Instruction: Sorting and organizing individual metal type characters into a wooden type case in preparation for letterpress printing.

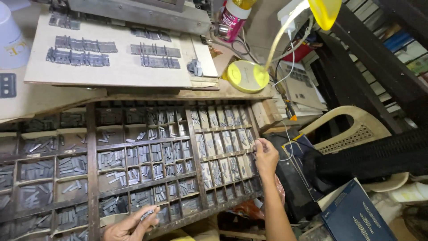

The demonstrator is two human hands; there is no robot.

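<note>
- Type case (92,147) sits sloped toward the person, a wooden tray split into many small compartments, each loaded with grey metal sorts so every kind can be reached at a glance.
- Left hand (129,226) hovers low at the case's near edge, fingers curled shut around a short row of metal type pieces (147,215), gripped between thumb and fingertips so they stay lined up.
- Right hand (266,156) stretches out to the case's far right side, arm extended long, fingertips pinched together at a narrow compartment; whether it has a sort between them, I cannot tell.
- Board (116,67) above the case carries finished rows of set type, laid flat.
- Yellow desk lamp (248,76) stands beside the board.
</note>
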